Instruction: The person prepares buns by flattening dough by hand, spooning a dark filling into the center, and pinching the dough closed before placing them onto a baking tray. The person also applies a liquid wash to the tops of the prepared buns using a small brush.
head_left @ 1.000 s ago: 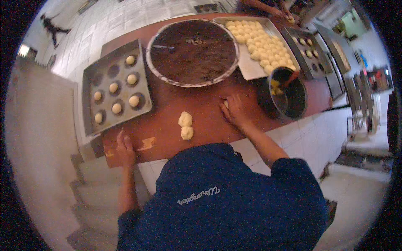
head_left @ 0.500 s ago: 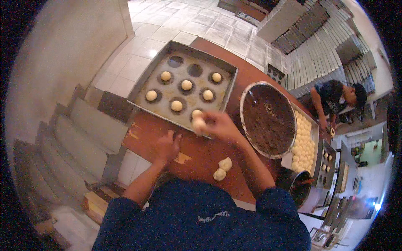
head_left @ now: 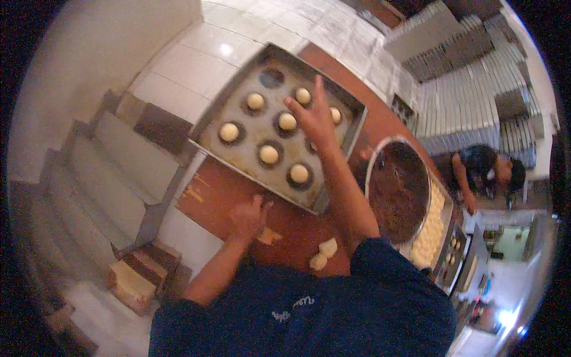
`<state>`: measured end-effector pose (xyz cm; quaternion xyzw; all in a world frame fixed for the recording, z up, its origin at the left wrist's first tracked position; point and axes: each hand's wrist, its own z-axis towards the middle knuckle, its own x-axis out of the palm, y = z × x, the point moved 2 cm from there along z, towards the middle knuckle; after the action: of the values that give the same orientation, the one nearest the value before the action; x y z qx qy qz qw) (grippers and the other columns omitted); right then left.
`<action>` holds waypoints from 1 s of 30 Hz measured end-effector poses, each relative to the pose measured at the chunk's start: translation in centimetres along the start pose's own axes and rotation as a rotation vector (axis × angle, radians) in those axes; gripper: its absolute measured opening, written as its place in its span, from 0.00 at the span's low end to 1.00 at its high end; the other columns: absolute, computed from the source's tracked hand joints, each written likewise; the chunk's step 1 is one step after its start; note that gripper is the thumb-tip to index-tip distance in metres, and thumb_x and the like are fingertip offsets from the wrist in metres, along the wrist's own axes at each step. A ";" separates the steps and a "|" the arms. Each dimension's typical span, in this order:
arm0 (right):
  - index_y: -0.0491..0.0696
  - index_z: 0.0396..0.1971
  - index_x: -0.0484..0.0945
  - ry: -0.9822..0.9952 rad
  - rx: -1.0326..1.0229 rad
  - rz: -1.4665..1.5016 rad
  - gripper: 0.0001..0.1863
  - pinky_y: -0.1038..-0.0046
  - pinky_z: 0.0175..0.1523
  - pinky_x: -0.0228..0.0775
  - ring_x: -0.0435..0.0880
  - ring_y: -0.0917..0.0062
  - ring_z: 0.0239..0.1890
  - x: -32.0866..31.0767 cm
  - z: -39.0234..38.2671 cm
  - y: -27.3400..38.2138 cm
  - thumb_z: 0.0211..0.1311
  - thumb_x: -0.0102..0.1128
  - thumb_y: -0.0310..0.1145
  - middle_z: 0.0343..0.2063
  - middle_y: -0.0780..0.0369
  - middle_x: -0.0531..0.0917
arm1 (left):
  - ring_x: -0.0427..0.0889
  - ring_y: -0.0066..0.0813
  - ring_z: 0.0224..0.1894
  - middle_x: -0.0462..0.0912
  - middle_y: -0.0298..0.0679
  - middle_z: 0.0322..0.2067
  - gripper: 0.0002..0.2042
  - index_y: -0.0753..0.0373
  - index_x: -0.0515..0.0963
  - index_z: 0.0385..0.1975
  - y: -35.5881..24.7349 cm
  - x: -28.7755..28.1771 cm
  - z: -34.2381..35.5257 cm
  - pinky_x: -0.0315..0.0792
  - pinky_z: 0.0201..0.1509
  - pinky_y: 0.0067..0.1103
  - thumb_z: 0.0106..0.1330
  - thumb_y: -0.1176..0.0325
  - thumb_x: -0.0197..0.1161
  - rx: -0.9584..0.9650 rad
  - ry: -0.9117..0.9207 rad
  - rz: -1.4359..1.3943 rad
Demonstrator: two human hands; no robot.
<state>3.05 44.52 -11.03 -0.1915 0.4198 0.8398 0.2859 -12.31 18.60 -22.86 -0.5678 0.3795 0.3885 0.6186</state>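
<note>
This is a bakery room with pale floor tiles [head_left: 196,44] and steps [head_left: 101,178] on the left. A reddish-brown table [head_left: 238,196] sits in the middle.

The right hand [head_left: 312,119] reaches far out over a grey baking tray [head_left: 238,143]. Its fingers are spread, with one long finger pointing away to the far side. The fingertips hover right by the dough balls [head_left: 287,121] in the middle of the tray. I cannot tell if the hand holds a ball under its palm. The arm runs back toward the person's dark blue shirt [head_left: 333,309].

The left hand [head_left: 247,217] rests on the table, near the tray's close edge. Its fingers are curled in loosely, pinching nothing that I can see.

The tray has round dark cups. Most hold a pale dough ball, and one cup at the far corner looks empty. Two small dough pieces [head_left: 321,254] lie on the table close to the person.

What could go wrong? The arm crosses over several balls, so a dip of the wrist could squash one. A ball set off-centre could sit on the cup's rim and roll out.

To the right is a big round pan of dark filling [head_left: 398,190]. Past it is a tray of more dough balls [head_left: 431,232]. Another person [head_left: 482,169] bends over at the far right, beside stacked grey trays [head_left: 470,101].
</note>
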 end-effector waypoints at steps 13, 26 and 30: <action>0.50 0.70 0.63 0.735 0.207 -0.430 0.36 0.46 0.71 0.56 0.65 0.56 0.70 -24.3 -32.4 6.8 0.60 0.61 0.34 0.66 0.54 0.71 | 0.85 0.43 0.31 0.85 0.43 0.28 0.21 0.63 0.81 0.40 -4.8 -4.1 0.3 0.77 0.37 0.35 0.61 0.50 0.71 0.228 0.005 -0.448; 0.50 0.59 0.75 0.254 0.222 0.095 0.26 0.51 0.72 0.55 0.70 0.59 0.66 -25.9 -34.5 6.2 0.58 0.63 0.26 0.59 0.54 0.78 | 0.83 0.52 0.39 0.84 0.51 0.34 0.12 0.65 0.83 0.37 -7.6 -5.3 -4.5 0.75 0.44 0.41 0.62 0.63 0.62 0.254 0.196 -0.133; 0.47 0.34 0.88 -0.035 0.469 -0.352 0.08 0.58 0.47 0.79 0.88 0.61 0.40 -34.9 -25.1 7.6 0.61 0.65 0.35 0.36 0.55 0.88 | 0.82 0.49 0.42 0.85 0.50 0.37 0.12 0.65 0.84 0.42 -0.8 -8.7 -3.2 0.75 0.47 0.38 0.63 0.68 0.60 0.209 0.024 -0.303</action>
<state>26.88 9.27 -1.28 -0.1754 0.5579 0.6604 0.4711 -15.22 14.96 -14.76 -0.5557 0.3351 0.2427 0.7211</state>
